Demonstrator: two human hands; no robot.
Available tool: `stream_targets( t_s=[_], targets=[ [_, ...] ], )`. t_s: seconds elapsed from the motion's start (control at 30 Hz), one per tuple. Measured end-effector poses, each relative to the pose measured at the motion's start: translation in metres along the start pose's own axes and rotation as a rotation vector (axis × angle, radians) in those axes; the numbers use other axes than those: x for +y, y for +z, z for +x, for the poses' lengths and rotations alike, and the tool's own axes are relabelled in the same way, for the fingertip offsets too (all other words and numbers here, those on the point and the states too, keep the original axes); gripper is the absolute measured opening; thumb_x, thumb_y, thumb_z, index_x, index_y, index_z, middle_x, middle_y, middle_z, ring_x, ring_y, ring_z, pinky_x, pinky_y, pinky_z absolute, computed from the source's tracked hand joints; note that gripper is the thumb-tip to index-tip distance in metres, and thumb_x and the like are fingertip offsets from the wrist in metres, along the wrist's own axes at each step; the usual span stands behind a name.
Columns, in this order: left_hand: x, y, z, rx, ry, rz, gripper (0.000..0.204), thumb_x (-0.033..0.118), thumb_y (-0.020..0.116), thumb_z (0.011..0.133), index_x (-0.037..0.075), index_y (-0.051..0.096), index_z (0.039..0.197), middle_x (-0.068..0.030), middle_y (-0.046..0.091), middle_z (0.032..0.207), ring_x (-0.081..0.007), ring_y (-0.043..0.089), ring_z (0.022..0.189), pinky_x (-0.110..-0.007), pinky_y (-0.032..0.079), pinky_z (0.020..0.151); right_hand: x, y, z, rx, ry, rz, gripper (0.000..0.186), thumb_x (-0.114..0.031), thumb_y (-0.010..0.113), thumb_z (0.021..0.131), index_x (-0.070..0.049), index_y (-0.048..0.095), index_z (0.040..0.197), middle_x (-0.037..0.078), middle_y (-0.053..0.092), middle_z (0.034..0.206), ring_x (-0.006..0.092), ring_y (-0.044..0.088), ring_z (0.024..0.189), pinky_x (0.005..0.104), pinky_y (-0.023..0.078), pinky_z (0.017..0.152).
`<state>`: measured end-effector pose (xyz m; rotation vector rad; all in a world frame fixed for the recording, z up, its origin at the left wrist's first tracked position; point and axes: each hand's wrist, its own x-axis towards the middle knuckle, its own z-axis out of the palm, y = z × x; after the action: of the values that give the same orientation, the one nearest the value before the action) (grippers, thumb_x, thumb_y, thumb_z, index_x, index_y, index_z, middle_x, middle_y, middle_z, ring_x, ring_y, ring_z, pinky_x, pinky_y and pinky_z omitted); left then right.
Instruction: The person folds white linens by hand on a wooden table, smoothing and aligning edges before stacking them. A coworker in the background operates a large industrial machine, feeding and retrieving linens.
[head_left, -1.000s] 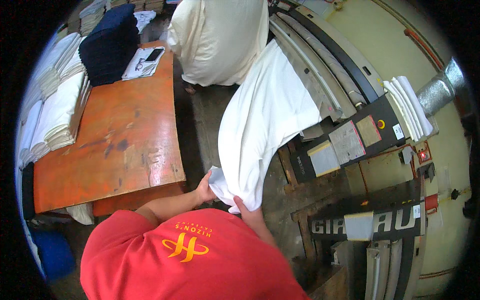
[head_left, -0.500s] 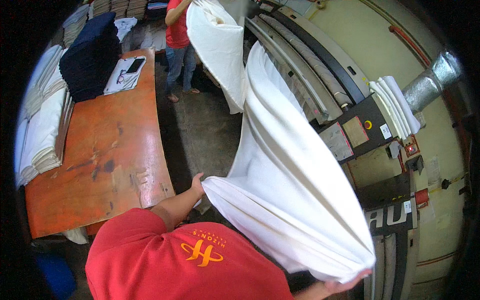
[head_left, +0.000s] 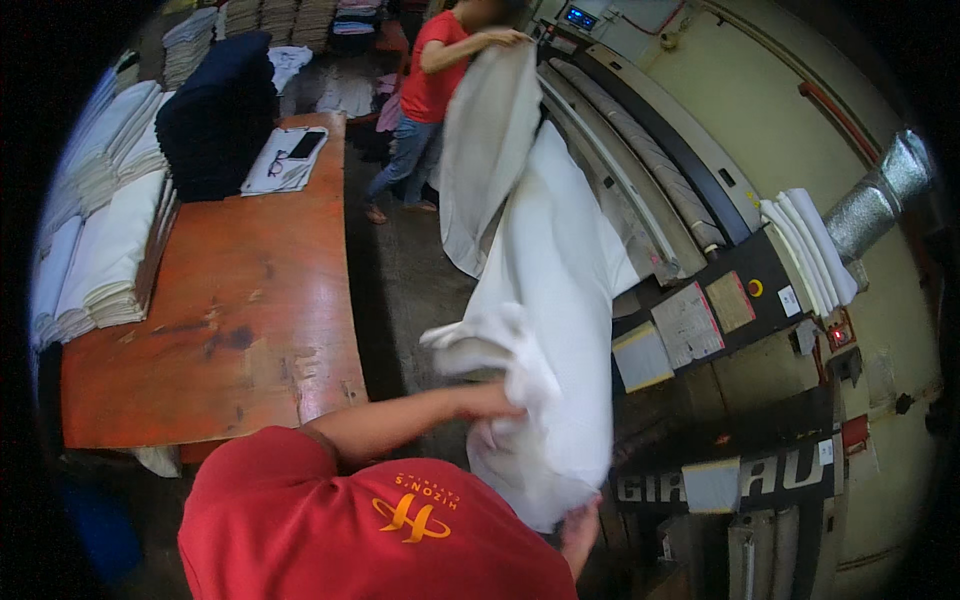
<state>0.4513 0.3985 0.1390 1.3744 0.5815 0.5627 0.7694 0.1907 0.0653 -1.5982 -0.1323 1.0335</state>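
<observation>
A large white cloth (head_left: 565,260), like a sheet or tablecloth, stretches away from me in loose folds. My left hand (head_left: 492,400) is closed on a bunched part of its near end; the fingertips sink into the fabric and blur slightly. Lower down, my right hand (head_left: 580,525) grips the near right corner, with some fingers hidden. A co-worker in a red shirt (head_left: 436,85) stands at the far end, one hand (head_left: 503,37) raised and holding up the cloth's far part, which hangs as a greyish panel.
To my left is a worn orange-brown table (head_left: 250,290). On it sit folded white cloths (head_left: 120,260), a tall dark navy stack (head_left: 215,120) and a phone (head_left: 307,145) with glasses (head_left: 275,165). A long roller machine (head_left: 640,150) runs along the right, folded white cloths (head_left: 810,250) on its end.
Both hands have come closer together, my left moving right and my right moving left. The spread cloth has gathered into a narrower fold. The co-worker now shows more fully, holding the far part.
</observation>
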Motion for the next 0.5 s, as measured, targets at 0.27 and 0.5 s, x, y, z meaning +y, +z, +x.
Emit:
stream_targets(
  t_s=[0.27, 0.5],
  targets=[
    [0.038, 0.082, -0.051, -0.779, -0.010, 0.103, 0.033, 0.013, 0.060, 0.080, -0.002, 0.058, 0.109, -0.0071, 0.065, 0.092, -0.0140, 0.058, 0.080, -0.029, 0.048, 0.071, -0.029, 0.127, -0.005, -0.663, 0.084, 0.266, 0.073, -0.059, 0.045, 0.090, -0.006, 0.037, 0.138, 0.017, 0.033, 0.145, 0.0337, 0.033, 0.132, 0.0502, 0.028, 0.108],
    [0.035, 0.044, -0.073, -0.588, -0.130, 0.344, 0.034, 0.014, 0.059, 0.081, -0.003, 0.057, 0.111, -0.0099, 0.066, 0.097, -0.0177, 0.057, 0.089, -0.033, 0.046, 0.081, -0.066, 0.123, 0.009, -0.693, 0.006, 0.536, 0.075, -0.061, 0.041, 0.090, -0.004, 0.035, 0.139, 0.017, 0.033, 0.146, 0.0329, 0.029, 0.136, 0.0509, 0.024, 0.111]
  ],
)
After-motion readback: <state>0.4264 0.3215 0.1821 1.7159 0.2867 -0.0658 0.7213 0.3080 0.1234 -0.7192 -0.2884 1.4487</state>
